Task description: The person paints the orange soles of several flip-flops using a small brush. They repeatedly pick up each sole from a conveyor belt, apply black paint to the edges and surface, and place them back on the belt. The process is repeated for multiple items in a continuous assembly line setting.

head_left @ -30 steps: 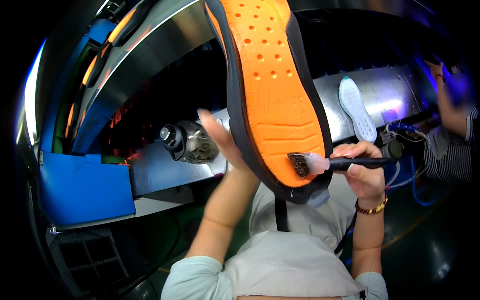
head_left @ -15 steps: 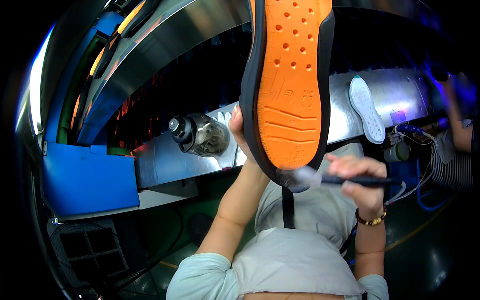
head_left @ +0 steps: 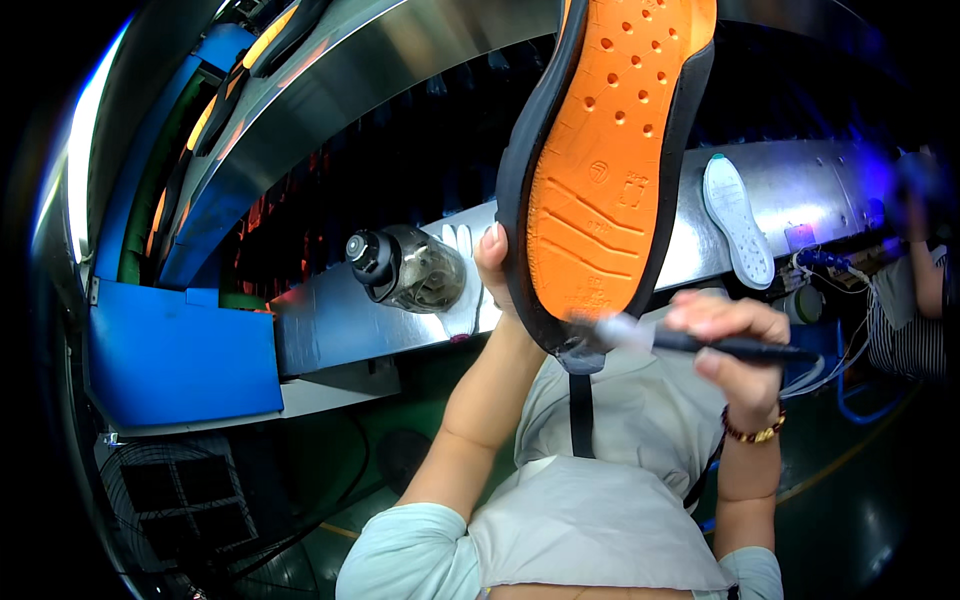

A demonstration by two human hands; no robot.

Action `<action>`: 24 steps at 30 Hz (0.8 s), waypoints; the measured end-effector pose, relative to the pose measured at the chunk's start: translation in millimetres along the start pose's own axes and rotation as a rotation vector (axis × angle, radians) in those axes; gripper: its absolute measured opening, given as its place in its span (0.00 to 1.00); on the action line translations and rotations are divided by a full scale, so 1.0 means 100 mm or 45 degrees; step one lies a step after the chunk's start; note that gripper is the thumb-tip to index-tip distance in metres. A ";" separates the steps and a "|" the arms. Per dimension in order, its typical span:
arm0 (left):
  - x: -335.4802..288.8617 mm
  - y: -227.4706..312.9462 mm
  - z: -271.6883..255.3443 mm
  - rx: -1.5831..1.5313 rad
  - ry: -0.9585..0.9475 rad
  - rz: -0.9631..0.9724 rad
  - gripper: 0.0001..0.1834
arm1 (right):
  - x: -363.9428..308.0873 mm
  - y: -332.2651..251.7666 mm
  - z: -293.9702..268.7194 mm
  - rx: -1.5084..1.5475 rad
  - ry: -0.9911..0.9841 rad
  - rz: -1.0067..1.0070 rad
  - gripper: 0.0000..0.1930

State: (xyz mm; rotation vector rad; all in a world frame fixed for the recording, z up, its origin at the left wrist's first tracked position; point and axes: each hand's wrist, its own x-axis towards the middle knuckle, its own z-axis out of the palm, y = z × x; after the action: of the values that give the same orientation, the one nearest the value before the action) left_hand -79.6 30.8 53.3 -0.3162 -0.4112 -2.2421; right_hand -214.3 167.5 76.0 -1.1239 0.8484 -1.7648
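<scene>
My left hand (head_left: 497,265) grips a large shoe sole (head_left: 598,190), orange inside with a black rim, near its heel. The toe points up and runs past the top of the picture. Most of my left fingers are hidden behind the sole; the thumb shows at its left side. In my right hand (head_left: 733,350) is a black-handled brush (head_left: 740,347), with a thin pale hose or cable trailing from its back end. Its whitish tip is blurred and lies at the sole's heel end. Wet-looking, shiny material shows on the heel's rim.
A metal ledge (head_left: 330,335) bears a dark-lidded clear bottle (head_left: 425,270), a white glove (head_left: 462,315) and a white shoe sole (head_left: 738,220). At left, more orange-and-black soles (head_left: 212,110) sit by a blue machine housing (head_left: 180,355). Another person's arm (head_left: 928,280) shows at far right.
The sole has tilted, its toe leaning further right, and has shifted slightly right. The brush tip has moved a little up and inward across the heel end. Both hands keep their hold.
</scene>
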 end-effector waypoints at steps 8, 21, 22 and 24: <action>0.13 0.06 0.06 -0.069 -0.082 -0.053 0.28 | 0.16 -0.05 -0.03 -0.369 -0.195 0.075 0.10; 0.28 0.13 0.08 0.155 0.264 -0.566 0.21 | 0.23 -0.18 -0.08 -0.292 -0.579 0.122 0.09; 0.29 0.12 0.11 0.187 0.361 -0.668 0.20 | 0.26 -0.22 -0.12 -0.250 -0.546 0.063 0.10; 0.32 0.06 0.16 0.319 0.388 -0.812 0.20 | 0.37 -0.30 -0.21 -0.779 -0.582 -0.032 0.09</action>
State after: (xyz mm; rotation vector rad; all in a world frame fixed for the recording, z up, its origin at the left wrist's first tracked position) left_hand -93.8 11.9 80.4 0.3354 -0.6897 -2.7516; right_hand -250.9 148.2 106.7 -1.8491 1.1124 -1.2014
